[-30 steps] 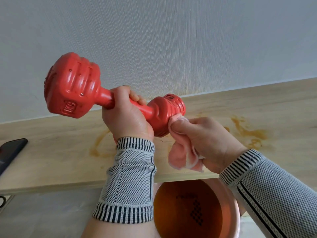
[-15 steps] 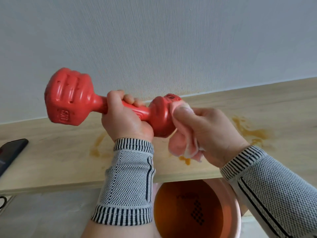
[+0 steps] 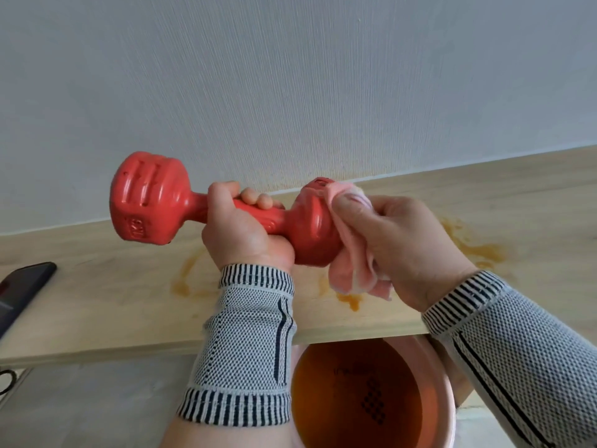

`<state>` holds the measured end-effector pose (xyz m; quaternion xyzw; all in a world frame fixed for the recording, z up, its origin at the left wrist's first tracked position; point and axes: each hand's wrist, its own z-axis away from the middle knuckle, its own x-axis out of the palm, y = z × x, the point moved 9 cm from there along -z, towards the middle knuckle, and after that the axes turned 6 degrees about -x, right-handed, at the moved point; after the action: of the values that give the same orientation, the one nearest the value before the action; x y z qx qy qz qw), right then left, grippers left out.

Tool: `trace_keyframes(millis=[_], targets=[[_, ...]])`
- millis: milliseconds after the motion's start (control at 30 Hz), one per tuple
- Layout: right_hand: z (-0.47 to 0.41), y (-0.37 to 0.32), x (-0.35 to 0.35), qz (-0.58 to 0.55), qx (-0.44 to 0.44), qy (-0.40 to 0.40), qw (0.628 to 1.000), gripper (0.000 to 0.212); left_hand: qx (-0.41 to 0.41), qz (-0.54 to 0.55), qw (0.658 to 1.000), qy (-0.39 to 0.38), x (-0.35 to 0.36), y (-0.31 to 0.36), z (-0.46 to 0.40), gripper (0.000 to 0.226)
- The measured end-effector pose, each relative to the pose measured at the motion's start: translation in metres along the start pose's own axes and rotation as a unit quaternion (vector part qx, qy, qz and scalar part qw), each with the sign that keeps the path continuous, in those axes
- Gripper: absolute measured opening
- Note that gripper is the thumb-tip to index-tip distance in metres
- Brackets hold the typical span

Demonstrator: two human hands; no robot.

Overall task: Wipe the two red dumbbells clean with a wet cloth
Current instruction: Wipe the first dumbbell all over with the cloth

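Up above the wooden shelf (image 3: 97, 302), the left hand (image 3: 240, 232) is wrapped tight around the handle of a red dumbbell (image 3: 223, 210), fingers fully curled, holding it roughly level in the air. The right hand (image 3: 397, 244) has a pink cloth (image 3: 353, 263) bunched in a closed grip, thumb pressing it onto the dumbbell's right head. Pink bucket (image 3: 449, 412) of orange-brown water sits below the shelf edge.

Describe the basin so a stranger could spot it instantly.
Start at the wooden shelf along the white wall. Look under its front edge, below the right hand holding the pink cloth. The basin is the round pink-rimmed tub of orange-brown water.
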<state>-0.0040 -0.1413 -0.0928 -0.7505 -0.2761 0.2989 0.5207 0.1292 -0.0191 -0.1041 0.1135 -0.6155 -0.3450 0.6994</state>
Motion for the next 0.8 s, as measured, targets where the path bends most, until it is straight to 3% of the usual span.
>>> trace_keyframes(millis=[100, 267, 333, 433, 533, 600, 667, 733, 800], targets=[[-0.001, 0.005, -0.002, -0.012, 0.03, 0.002, 0.999, 0.048, 0.011, -0.024, 1.0, -0.003, 0.003, -0.002, 0.004, 0.02], [0.007, -0.004, 0.014, -0.021, -0.032, -0.081, 0.996, 0.027, 0.008, 0.016, 1.0, 0.012, -0.002, 0.004, -0.006, 0.019], [0.006, 0.002, 0.013, -0.031, -0.022, -0.071, 0.997, 0.028, -0.004, 0.029, 1.0, -0.006, -0.001, 0.003, -0.008, 0.019], [0.004, 0.022, 0.015, -0.12, 0.084, -0.064, 0.987, 0.05, -0.008, 0.026, 0.998, -0.055, 0.007, 0.001, -0.003, 0.019], [0.008, 0.031, 0.024, -0.245, 0.185, -0.106, 0.946, 0.062, 0.004, 0.013, 0.993, -0.114, 0.019, 0.004, 0.005, 0.021], [0.009, 0.028, 0.024, -0.256, 0.18, -0.124, 0.942, 0.064, 0.022, -0.023, 0.993, -0.113, 0.021, 0.006, 0.006, 0.023], [0.008, 0.025, 0.022, -0.25, 0.151, -0.127, 0.948, 0.067, 0.056, -0.111, 0.99, -0.066, 0.018, 0.01, 0.003, 0.032], [0.008, 0.022, 0.021, -0.209, 0.112, -0.128, 0.963, 0.061, 0.092, -0.255, 0.962, -0.019, 0.017, 0.014, 0.001, 0.042], [0.009, 0.017, 0.021, -0.145, 0.069, -0.124, 0.979, 0.054, 0.07, -0.297, 0.952, -0.014, 0.016, 0.012, -0.003, 0.04]])
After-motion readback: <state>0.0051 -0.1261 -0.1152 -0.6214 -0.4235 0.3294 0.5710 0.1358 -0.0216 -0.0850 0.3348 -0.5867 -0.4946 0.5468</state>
